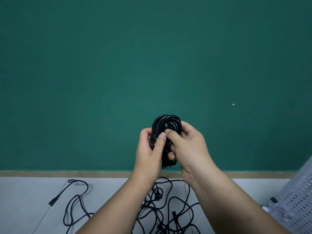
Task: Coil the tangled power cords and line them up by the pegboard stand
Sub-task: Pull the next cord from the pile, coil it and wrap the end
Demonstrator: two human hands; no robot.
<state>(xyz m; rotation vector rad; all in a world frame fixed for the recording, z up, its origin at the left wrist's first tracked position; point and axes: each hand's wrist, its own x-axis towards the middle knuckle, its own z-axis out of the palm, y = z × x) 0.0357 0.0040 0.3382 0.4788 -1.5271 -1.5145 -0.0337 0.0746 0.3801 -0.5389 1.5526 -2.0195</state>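
A black power cord wound into a tight coil (pixel 166 123) is held up in front of the green wall. My left hand (pixel 150 149) grips the coil's left side, thumb pressed across the loops. My right hand (pixel 187 146) grips its right side, thumb and fingers curled round the strands. Below my arms, a tangle of black power cords (pixel 170 205) lies on the grey floor. One loose cord with a plug end (pixel 52 202) stretches out to the left. The white pegboard stand (pixel 297 200) leans at the right edge.
A green wall (pixel 152 65) fills most of the view, with a tan baseboard (pixel 67 173) where it meets the grey tiled floor (pixel 25 200). Small white items sit at the foot of the pegboard stand.
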